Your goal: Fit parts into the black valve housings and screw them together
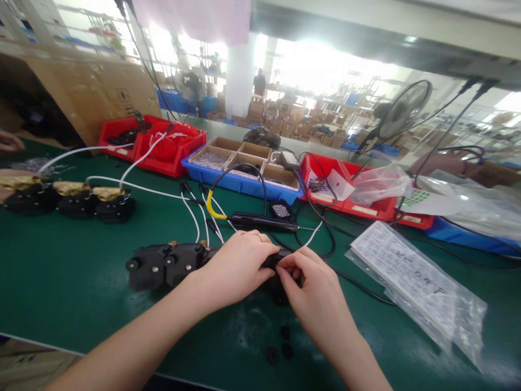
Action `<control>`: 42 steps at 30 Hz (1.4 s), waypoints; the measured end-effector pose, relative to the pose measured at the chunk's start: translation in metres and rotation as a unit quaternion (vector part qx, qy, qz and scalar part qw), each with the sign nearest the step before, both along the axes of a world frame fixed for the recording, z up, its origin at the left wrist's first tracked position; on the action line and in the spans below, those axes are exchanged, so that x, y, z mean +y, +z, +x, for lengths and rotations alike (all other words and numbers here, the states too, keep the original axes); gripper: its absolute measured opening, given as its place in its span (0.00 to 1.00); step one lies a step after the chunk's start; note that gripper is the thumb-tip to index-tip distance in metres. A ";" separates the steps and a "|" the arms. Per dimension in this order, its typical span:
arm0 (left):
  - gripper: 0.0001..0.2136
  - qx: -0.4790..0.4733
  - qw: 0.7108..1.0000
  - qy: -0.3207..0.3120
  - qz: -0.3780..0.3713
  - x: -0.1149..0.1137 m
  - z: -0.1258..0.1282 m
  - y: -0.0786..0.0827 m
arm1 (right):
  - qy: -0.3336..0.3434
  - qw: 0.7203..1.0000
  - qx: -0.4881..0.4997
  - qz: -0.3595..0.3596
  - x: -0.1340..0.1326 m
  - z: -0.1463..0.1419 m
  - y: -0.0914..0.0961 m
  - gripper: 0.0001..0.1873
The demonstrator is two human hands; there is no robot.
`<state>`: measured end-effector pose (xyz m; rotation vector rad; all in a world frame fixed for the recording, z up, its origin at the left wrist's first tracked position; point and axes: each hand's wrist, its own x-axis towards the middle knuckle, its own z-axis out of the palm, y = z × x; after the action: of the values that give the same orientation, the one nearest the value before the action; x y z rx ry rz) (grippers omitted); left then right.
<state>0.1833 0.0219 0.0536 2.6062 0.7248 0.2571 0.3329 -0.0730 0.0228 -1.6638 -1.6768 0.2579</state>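
Note:
Black plastic housings (147, 267) with brass fittings and white cables stand in a row on the green table. My left hand (240, 263) reaches over the row, its fingers and thumb closed round the black housing (280, 293) at the right end. On that same housing, my right hand (311, 277) pinches with thumb and fingertips; whatever lies between them is hidden. Several small round black knobs (287, 350) lie on the table just below my hands. Behind the row rests a black electric screwdriver (264, 221) with a yellow cable end, its bit pointing right.
More brass-topped black housings (114, 205) stand at the left, near another person's hand (10, 142). Red bins (171, 163) and a blue divided tray (244, 184) line the back. A labelled plastic bag (419, 288) lies at the right. Black cables cross behind my hands.

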 end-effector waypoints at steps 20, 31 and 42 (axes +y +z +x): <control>0.10 0.018 0.998 0.058 -0.025 0.002 0.010 0.005 | -0.113 0.986 -0.123 -0.024 0.056 0.061 0.033 0.05; 0.10 0.033 0.997 0.058 -0.049 0.007 0.011 0.012 | 0.048 0.909 -0.323 -0.259 0.185 0.068 -0.005 0.11; 0.10 0.024 0.997 0.049 -0.057 0.007 0.009 0.010 | 0.025 0.928 -0.313 -0.199 0.170 0.078 -0.005 0.12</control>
<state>0.1923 0.0293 0.0631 2.4806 0.8603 0.1769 0.4106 0.0965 0.0181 -2.1626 -2.2490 0.0939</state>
